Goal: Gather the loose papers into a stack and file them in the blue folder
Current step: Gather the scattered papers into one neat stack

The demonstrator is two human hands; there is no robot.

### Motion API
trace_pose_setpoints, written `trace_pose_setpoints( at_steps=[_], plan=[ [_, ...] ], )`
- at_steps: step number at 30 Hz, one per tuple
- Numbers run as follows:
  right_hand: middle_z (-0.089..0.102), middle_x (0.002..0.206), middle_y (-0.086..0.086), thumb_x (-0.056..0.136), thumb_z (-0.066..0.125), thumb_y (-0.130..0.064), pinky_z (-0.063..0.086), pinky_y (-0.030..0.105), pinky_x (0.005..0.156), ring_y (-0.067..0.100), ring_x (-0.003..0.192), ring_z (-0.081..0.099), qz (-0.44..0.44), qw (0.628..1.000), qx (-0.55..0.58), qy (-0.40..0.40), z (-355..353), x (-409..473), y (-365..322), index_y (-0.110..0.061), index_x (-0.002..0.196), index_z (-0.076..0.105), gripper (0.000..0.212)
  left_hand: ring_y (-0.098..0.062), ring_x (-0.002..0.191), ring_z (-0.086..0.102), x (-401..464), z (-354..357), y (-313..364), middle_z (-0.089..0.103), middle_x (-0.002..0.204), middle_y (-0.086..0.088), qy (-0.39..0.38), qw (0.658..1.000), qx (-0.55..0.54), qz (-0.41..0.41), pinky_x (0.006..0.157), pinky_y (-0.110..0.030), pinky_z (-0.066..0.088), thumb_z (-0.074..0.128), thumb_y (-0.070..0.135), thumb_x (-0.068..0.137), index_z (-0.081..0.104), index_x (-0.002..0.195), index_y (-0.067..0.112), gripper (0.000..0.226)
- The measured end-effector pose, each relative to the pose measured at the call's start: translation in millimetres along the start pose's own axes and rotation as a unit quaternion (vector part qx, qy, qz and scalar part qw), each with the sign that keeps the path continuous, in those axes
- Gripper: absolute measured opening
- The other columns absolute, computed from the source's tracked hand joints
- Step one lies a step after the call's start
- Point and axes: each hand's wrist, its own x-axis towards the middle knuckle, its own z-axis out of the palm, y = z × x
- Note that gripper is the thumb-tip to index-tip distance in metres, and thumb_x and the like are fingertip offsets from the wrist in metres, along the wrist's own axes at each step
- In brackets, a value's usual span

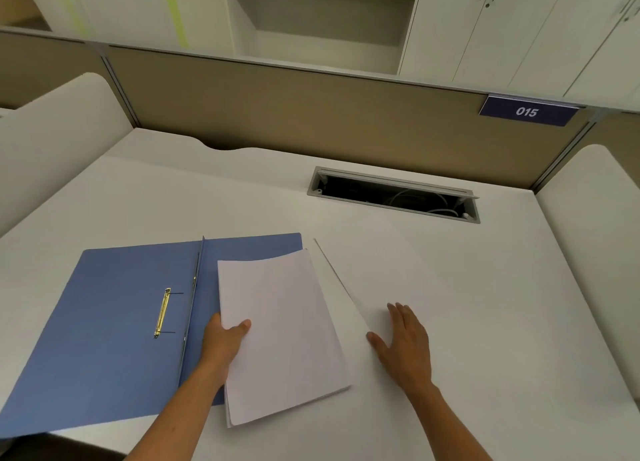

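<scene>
White desk (485, 287) in a cubicle, open blue folder (114, 339) lying flat to the left of both hands. Left hand (223, 342) pinches the left edge of the paper stack (284, 332), thumb on top and fingers hidden beneath, the stack overlapping the folder's right flap and tilted slightly. Right hand (405, 342) lies palm down with fingers spread on a single loose sheet (374, 273), just right of the stack, forearm angled in from lower right.
</scene>
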Motion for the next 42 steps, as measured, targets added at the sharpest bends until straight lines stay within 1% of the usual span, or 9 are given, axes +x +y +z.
trace_pose_setpoints(
  at_steps=[5,8,11,15,23,30,33,36,42],
  plan=[
    [0.050,0.143,0.005,0.083,0.024,-0.067,0.033,0.041,0.111,0.024,0.132,0.046,-0.009,0.997,-0.073,0.006,6,3,5,-0.016,0.144,0.039,0.081,-0.026,0.088,0.060,5,-3,-5,0.062,0.107,-0.010,0.007,0.999,0.004,-0.035,0.069,-0.034,0.050,0.073,0.015,0.083,0.053,0.111,0.009,0.035],
    [0.070,0.107,0.005,0.085,0.043,-0.056,0.052,0.041,0.077,0.026,0.091,0.067,-0.041,0.991,-0.119,0.048,6,5,1,-0.015,0.127,0.057,0.061,-0.023,0.087,0.062,4,-4,-4,0.063,0.104,-0.007,-0.002,0.999,-0.013,-0.038,0.066,-0.031,0.050,0.074,0.019,0.082,0.054,0.112,0.010,0.037],
    [0.067,0.079,0.004,0.075,0.077,-0.027,0.047,0.037,0.057,0.026,0.067,0.062,-0.058,0.989,-0.125,0.056,3,4,-8,-0.013,0.119,0.060,0.049,-0.023,0.088,0.063,4,-5,-3,0.064,0.104,-0.005,-0.009,0.998,-0.035,-0.042,0.066,-0.032,0.051,0.072,0.022,0.083,0.054,0.114,0.012,0.038],
    [0.062,0.065,0.002,0.061,0.077,0.003,0.038,0.029,0.048,0.023,0.055,0.057,-0.061,0.992,-0.096,0.058,-5,2,-19,-0.010,0.120,0.061,0.062,-0.022,0.087,0.063,2,-7,-1,0.065,0.104,-0.005,-0.016,0.997,-0.055,-0.042,0.064,-0.032,0.051,0.070,0.025,0.085,0.054,0.114,0.013,0.036],
    [0.074,0.088,0.006,0.074,0.054,0.002,0.055,0.029,0.068,0.024,0.076,0.069,-0.184,0.956,0.059,0.219,-16,-9,-72,-0.009,0.104,0.073,0.037,-0.023,0.099,0.063,3,-12,-3,0.066,0.111,-0.004,-0.037,0.995,-0.069,-0.056,0.076,-0.035,0.052,0.058,0.057,0.085,0.056,0.119,0.018,0.052],
    [0.075,0.095,0.001,0.075,0.056,-0.008,0.056,0.026,0.073,0.019,0.085,0.071,-0.379,0.914,0.031,0.142,30,-53,-113,-0.015,0.103,0.074,0.034,-0.024,0.124,0.053,19,-23,-17,0.059,0.134,0.002,-0.072,0.991,-0.084,-0.079,0.107,-0.050,0.039,0.049,0.092,0.058,0.047,0.137,0.033,0.099],
    [0.073,0.107,-0.004,0.073,0.070,-0.025,0.056,0.029,0.082,0.017,0.097,0.069,-0.405,0.914,-0.003,0.015,47,-70,-115,-0.022,0.111,0.069,0.038,-0.024,0.107,0.064,5,-19,-7,0.069,0.116,-0.002,-0.075,0.994,-0.068,-0.048,0.095,-0.046,0.049,0.065,0.070,0.069,0.057,0.123,0.022,0.073],
    [0.064,0.127,-0.009,0.082,0.049,-0.061,0.054,0.035,0.093,0.013,0.115,0.062,-0.406,0.906,-0.076,-0.089,53,-80,-116,-0.032,0.127,0.053,0.053,-0.021,0.095,0.065,-4,-14,-6,0.066,0.109,-0.006,-0.066,0.996,-0.052,-0.018,0.076,-0.036,0.054,0.077,0.023,0.077,0.053,0.113,0.014,0.044],
    [0.055,0.139,-0.008,0.087,0.022,-0.075,0.040,0.037,0.107,0.012,0.130,0.049,-0.414,0.896,-0.068,-0.146,40,-76,-118,-0.031,0.136,0.046,0.070,-0.019,0.100,0.059,-4,-11,-13,0.059,0.104,0.007,-0.080,0.996,-0.001,0.038,0.074,-0.028,0.049,0.076,0.003,0.077,0.042,0.118,0.021,0.056]
  ],
)
